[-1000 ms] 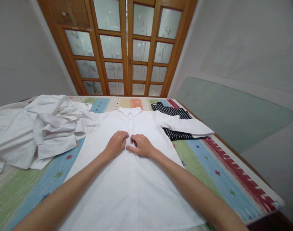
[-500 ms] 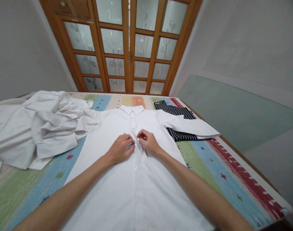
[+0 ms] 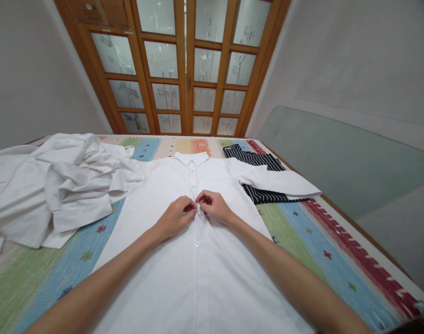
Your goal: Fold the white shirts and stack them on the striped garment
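White button-up shirt (image 3: 177,269) is lying face-up on a multicolored striped tablecloth (image 3: 291,241), and the left hand (image 3: 179,214) and right hand (image 3: 212,206) both have fingertips pinched on its placket (image 3: 197,278), below the collar (image 3: 192,159). There's crumpled white clothing (image 3: 30,190) bunched up left of the shirt, plus a black-and-white striped garment (image 3: 250,160) to its right, partly under a sleeve (image 3: 284,181).

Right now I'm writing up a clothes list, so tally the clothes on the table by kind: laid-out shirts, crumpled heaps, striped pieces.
White shirt, laid out: 1
Crumpled white heap: 1 (how many garments it holds, I can't tell)
Black striped cloth, partly under a sleeve: 1
Total: 3, counting the heap as one
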The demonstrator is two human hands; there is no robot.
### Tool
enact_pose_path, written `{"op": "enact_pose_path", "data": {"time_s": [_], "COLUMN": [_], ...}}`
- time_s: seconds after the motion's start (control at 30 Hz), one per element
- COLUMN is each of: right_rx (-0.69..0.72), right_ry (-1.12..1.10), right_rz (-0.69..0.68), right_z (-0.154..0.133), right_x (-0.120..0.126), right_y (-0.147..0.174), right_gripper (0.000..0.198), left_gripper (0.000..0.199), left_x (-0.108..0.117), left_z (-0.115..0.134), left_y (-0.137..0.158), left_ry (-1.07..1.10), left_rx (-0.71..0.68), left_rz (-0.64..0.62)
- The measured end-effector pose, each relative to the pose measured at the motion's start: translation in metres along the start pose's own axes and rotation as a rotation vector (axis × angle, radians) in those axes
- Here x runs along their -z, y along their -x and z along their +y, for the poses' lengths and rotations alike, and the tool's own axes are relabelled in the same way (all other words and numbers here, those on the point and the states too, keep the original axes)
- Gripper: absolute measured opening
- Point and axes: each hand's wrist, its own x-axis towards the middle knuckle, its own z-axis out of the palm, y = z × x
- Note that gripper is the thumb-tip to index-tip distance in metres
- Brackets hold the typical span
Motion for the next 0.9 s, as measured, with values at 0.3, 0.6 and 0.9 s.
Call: {"op": "enact_pose_path", "data": {"time_s": [0.3, 0.6, 0.9], "right_rx": [0.012, -0.049, 0.079], "right_ry": [0.075, -0.038, 0.099], "right_rz": [0.002, -0.008, -0.061], "right_z": [0.000, 0.003, 0.001], "right_x": [0.001, 0.000, 0.003], "right_y": [0.000, 0.000, 0.001], "right_gripper": [0.021, 0.019, 0.019], "left_gripper": [0.014, 0.020, 0.023], "left_x": [0.009, 0.005, 0.000], "left_z": [0.009, 0.008, 0.002], "left_y": [-0.005, -0.005, -0.005], "left_ry": [0.153, 0.531, 0.586], "left_rx": [0.236, 0.545, 0.549], "left_rz": [-0.051, -0.068, -0.024]}}
